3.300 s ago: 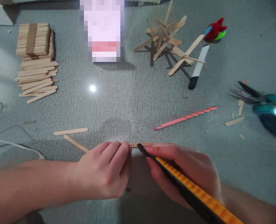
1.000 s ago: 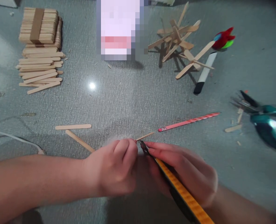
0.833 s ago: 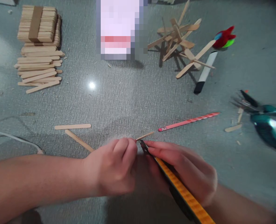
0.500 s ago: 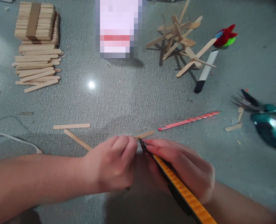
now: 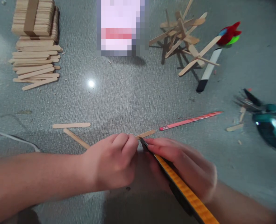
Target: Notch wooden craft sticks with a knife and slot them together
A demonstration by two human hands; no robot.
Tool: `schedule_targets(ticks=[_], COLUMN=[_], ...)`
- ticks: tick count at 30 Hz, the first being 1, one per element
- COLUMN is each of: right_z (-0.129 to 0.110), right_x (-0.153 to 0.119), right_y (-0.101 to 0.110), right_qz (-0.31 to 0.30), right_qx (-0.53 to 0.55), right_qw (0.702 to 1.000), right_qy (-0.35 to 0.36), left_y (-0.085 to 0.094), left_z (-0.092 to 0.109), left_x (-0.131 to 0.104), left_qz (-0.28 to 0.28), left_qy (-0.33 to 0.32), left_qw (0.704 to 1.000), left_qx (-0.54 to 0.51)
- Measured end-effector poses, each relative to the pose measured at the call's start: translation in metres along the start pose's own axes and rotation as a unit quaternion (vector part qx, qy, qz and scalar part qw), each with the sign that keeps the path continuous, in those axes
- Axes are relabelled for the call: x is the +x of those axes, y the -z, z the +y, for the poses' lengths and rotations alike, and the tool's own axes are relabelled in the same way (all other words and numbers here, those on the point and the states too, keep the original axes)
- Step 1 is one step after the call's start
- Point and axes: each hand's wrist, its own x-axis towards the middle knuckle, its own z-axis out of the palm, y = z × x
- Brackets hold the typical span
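Observation:
My left hand (image 5: 113,160) is closed on a wooden stick (image 5: 147,134), whose right end sticks out past the fingers. My right hand (image 5: 182,165) is wrapped round a yellow and black utility knife (image 5: 186,194). The knife's blade tip touches the stick just right of my left knuckles. Left of my left hand, one loose stick (image 5: 72,125) lies flat, with a slanted stick (image 5: 76,138) below it, its lower end hidden by the hand. A pink striped pencil (image 5: 190,120) lies beyond my right hand.
Banded stick bundles (image 5: 32,17) and loose sticks (image 5: 36,63) occupy the upper left. A stick structure (image 5: 183,34) stands upper right, near a white and black marker (image 5: 209,70) and a red item (image 5: 230,34). Green-handled pliers (image 5: 269,124) lie right; a white cable (image 5: 14,136) runs left.
The view has shifted slightly. Both hands keep nearly the same pose, with the knife blade still at the stick.

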Motion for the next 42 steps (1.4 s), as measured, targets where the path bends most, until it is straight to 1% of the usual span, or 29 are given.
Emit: schedule_targets(ticks=[6, 10, 15, 19, 22, 26, 29, 32, 38, 42], right_z=[-0.0028, -0.0045, -0.0045, -0.0041, -0.0048, -0.006, -0.0048, -0.0025, -0.002, -0.0022], right_x=[0.0019, 0.0016, 0.0026, 0.0078, 0.0095, 0.0089, 0.0091, 0.0096, 0.0077, 0.0082], right_y=[0.001, 0.0004, -0.0005, 0.0016, 0.002, 0.002, 0.0028, 0.0031, 0.0033, 0.0034], right_qz=[0.002, -0.011, 0.0, -0.024, -0.036, -0.033, -0.041, -0.043, -0.055, -0.052], right_qx=[-0.004, -0.001, 0.017, 0.043, 0.047, 0.048, 0.049, 0.057, 0.052, 0.058], right_qw=[1.0, 1.0, 1.0, 0.998, 0.998, 0.997, 0.997, 0.997, 0.997, 0.996], right_qy=[-0.007, -0.017, -0.026, -0.03, -0.029, -0.042, -0.038, -0.032, -0.031, -0.035], left_y=[-0.0006, 0.0008, 0.0042, 0.005, 0.0047, 0.0049, 0.0042, 0.0021, -0.0013, -0.0011], left_z=[0.0003, 0.0001, -0.0006, -0.001, -0.0004, 0.0, -0.0004, 0.0001, 0.002, 0.0025], left_x=[0.0001, -0.0001, 0.0, 0.0008, 0.0018, 0.0033, 0.0037, 0.0029, 0.001, 0.003], left_qz=[0.003, 0.0, 0.011, 0.023, 0.02, 0.012, 0.007, 0.013, 0.027, 0.029], left_qy=[-0.003, -0.014, -0.033, -0.039, -0.036, -0.034, -0.031, -0.015, -0.016, -0.032], left_qw=[1.0, 1.0, 0.999, 0.998, 0.998, 0.999, 0.999, 1.0, 0.999, 0.997], left_qx=[0.007, 0.011, 0.036, 0.05, 0.047, 0.029, 0.01, 0.004, 0.03, 0.062])
